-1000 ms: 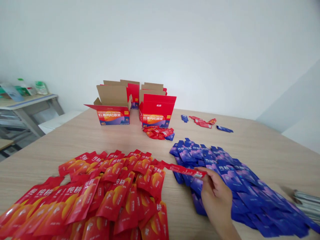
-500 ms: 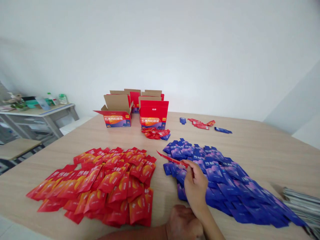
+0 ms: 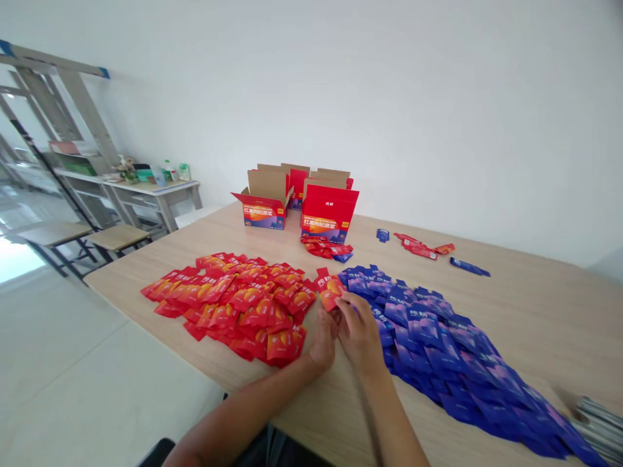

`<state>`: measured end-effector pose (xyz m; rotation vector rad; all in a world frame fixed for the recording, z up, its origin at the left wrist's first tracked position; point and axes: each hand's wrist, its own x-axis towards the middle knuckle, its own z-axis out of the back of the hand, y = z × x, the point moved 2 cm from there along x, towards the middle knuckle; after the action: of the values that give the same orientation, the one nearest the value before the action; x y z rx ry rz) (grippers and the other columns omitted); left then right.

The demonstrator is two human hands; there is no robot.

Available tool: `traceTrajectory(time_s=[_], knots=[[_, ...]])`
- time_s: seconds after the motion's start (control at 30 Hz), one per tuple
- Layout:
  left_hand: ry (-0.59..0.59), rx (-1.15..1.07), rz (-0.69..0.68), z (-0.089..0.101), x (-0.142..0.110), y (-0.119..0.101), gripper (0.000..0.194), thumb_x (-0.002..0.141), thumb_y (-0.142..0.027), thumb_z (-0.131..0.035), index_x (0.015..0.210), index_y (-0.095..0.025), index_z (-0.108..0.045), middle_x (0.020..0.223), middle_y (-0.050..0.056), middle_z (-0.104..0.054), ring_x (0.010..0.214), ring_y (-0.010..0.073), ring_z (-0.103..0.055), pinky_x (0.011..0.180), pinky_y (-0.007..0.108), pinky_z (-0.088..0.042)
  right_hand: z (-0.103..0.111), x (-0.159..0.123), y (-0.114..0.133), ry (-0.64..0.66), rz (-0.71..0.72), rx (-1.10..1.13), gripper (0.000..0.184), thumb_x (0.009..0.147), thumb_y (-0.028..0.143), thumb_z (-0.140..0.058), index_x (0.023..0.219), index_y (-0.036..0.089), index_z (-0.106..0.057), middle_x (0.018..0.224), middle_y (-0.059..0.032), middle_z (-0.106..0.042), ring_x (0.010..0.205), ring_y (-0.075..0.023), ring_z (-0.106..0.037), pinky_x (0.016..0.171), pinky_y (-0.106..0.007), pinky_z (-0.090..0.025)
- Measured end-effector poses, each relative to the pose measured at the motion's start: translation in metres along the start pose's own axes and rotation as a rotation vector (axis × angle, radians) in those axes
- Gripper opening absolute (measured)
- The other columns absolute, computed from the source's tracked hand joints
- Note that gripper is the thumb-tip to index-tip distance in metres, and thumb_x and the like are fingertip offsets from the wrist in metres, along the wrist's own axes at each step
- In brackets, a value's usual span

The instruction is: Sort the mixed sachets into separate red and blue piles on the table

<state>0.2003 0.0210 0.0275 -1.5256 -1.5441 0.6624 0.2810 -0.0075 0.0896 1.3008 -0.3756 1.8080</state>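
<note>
Between the two piles, a red sachet (image 3: 329, 287) with orange fruit printed on it is held up, its front towards me. My right hand (image 3: 359, 331) pinches its lower right edge between thumb and fingers. Close against it, my left hand (image 3: 323, 340) is closed at the sachet's bottom edge; its fingertips are partly hidden. To the left spreads a pile of red sachets (image 3: 243, 301), overlapping one another. A long pile of blue sachets (image 3: 438, 344) lies to the right, beside my right hand.
Open red cartons (image 3: 265, 211) stand at the back, with another red carton (image 3: 328, 217) in front. At its foot lies a small heap of red sachets (image 3: 324, 248). Loose red sachets (image 3: 418, 248) lie back right. A side desk (image 3: 146, 188) and stools (image 3: 117, 238) stand left.
The view has swung left, showing more floor and furniture. My left hand has risen from the table edge to the sachet. The red sachet has turned from edge-on to face me.
</note>
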Motion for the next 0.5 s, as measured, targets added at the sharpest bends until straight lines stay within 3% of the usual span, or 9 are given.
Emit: traceTrajectory(time_s=[0.1,0.17,0.23,0.33,0.4,0.5], knots=[[-0.050,-0.076,0.053,0.011,0.021,-0.020,0.061,0.080,-0.078,-0.067,0.090,-0.019,-0.054,0.082,0.002,-0.060,0.072,0.0132,-0.059,0.067,0.027,-0.052,-0.006,0.002,0.015,0.049,0.021,0.053,0.025,0.096,0.012,-0.055,0.112,0.023,-0.071,0.109,-0.0108,-0.070,0.105,-0.0238,-0.067,0.091,-0.042,-0.059],[-0.058,-0.092,0.077,0.017,0.029,-0.028,0.059,0.074,-0.069,-0.079,0.081,-0.018,-0.051,0.072,-0.002,-0.055,0.063,0.0093,-0.054,0.061,0.022,-0.048,-0.008,0.004,0.018,0.051,-0.051,0.083,0.015,0.097,0.019,-0.059,0.103,0.022,-0.072,0.106,-0.0108,-0.069,0.102,-0.0245,-0.067,0.090,-0.043,-0.059],[-0.055,-0.080,0.086,0.019,0.032,-0.032,0.060,0.071,-0.067,-0.083,0.078,-0.018,-0.050,0.068,-0.003,-0.055,0.061,0.0087,-0.054,0.059,0.021,-0.048,-0.009,0.005,0.012,-0.011,-0.197,0.104,0.011,0.096,0.030,-0.065,0.100,0.022,-0.071,0.106,-0.0108,-0.069,0.102,-0.0258,-0.066,0.090,-0.045,-0.057],[-0.013,-0.027,0.101,0.015,0.031,-0.029,0.062,0.069,-0.069,-0.083,0.079,-0.017,-0.053,0.070,-0.001,-0.060,0.062,0.0110,-0.058,0.059,0.024,-0.052,-0.011,0.003,-0.007,-0.113,-0.535,0.201,0.034,0.090,0.048,-0.071,0.111,0.020,-0.070,0.101,-0.0091,-0.070,0.091,-0.0252,-0.066,0.082,-0.042,-0.057],[0.056,0.014,0.121,0.010,0.029,-0.025,0.065,0.065,-0.072,-0.084,0.080,-0.015,-0.057,0.069,0.000,-0.062,0.057,0.0124,-0.059,0.054,0.025,-0.053,-0.014,0.002,-0.020,-0.104,-0.750,0.330,0.043,0.086,0.057,-0.071,0.106,0.019,-0.071,0.089,-0.0061,-0.070,0.077,-0.0225,-0.064,0.070,-0.036,-0.055],[0.163,0.063,0.157,0.004,0.025,-0.020,0.068,0.062,-0.075,-0.084,0.078,-0.014,-0.060,0.062,0.001,-0.062,0.047,0.0131,-0.056,0.044,0.026,-0.048,-0.017,0.000,-0.032,-0.070,-0.910,0.518,0.040,0.081,0.060,-0.072,0.089,0.021,-0.069,0.076,-0.0022,-0.067,0.066,-0.0189,-0.058,0.060,-0.031,-0.049]])
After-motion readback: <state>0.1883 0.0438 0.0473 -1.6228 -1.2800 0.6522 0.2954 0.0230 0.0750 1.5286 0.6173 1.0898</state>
